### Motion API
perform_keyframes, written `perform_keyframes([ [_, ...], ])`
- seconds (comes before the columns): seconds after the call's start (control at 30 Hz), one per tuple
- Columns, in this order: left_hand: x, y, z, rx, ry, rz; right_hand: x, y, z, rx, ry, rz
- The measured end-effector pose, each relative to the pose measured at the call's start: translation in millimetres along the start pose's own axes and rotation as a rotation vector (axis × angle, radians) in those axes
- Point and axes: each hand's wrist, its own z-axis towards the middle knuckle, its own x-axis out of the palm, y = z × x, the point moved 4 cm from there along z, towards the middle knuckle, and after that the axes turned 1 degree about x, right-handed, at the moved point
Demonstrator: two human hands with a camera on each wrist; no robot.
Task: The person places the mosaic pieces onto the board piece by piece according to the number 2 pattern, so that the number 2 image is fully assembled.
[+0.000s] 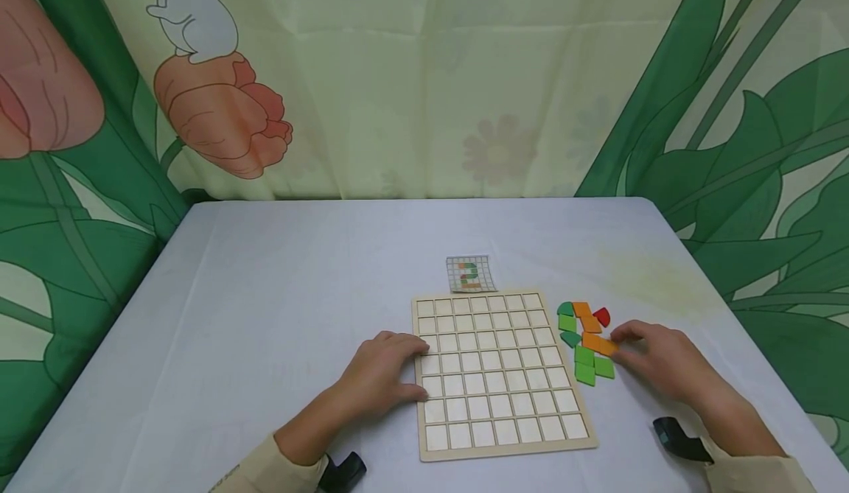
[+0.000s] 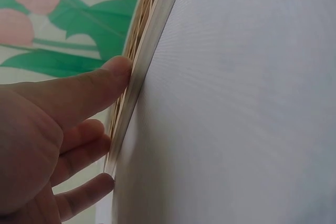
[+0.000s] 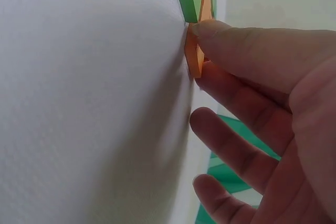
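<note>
A person in beige sleeves (image 1: 763,474) works with both hands at a white-covered table (image 1: 199,331), the left hand (image 1: 379,375) at the left edge of a pale wooden grid board (image 1: 511,452) and the right hand (image 1: 668,364) at a cluster of colored pieces just right of it. The left hand is held wide, thumb and fingers well apart; its thumb touches the board's left rim toward the near end, with fingertips farther along the same side. The right hand is narrow at the tips, pinching an orange piece (image 1: 602,345) between thumb and index finger at the cluster's right side; in the right wrist view, the other visible fingers stand apart, off the piece. The board lies flat right of center, its squares showing white. Around the pinched piece, light green pieces (image 1: 584,373) lie on the near side, while more orange pieces (image 1: 581,309), a red piece (image 1: 602,317) and dark green pieces (image 1: 565,309) lie on the far side. Just beyond the board's far edge, a small gridded card (image 1: 472,274) bears a printed figure in orange, green and red. Black devices (image 1: 681,440) show at both wrists. Behind the table hangs a pale yellow backdrop (image 1: 504,73), printed with a white rabbit (image 1: 199,21), pink tulips and broad green leaves.
</note>
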Motion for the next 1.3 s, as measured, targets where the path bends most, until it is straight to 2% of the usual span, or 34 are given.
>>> perform_keyframes([
  [0.4,-2.2,-1.7,-0.8,0.005,0.003,-0.008,2.8,-0.4,1.9,0.013,-0.012,0.029],
  [0.87,-0.6,0.4,0.6,0.017,-0.003,0.013,-7.4,11.8,2.3,0.018,-0.047,0.066],
  [1.17,-0.1,0.1,0.3,-0.002,0.005,0.006,-9.9,33.5,6.7,-0.09,-0.073,0.121],
  [1.3,0.9,0.2,-0.3,-0.005,0.007,0.005,-8.5,42.0,9.0,-0.109,-0.06,0.131],
])
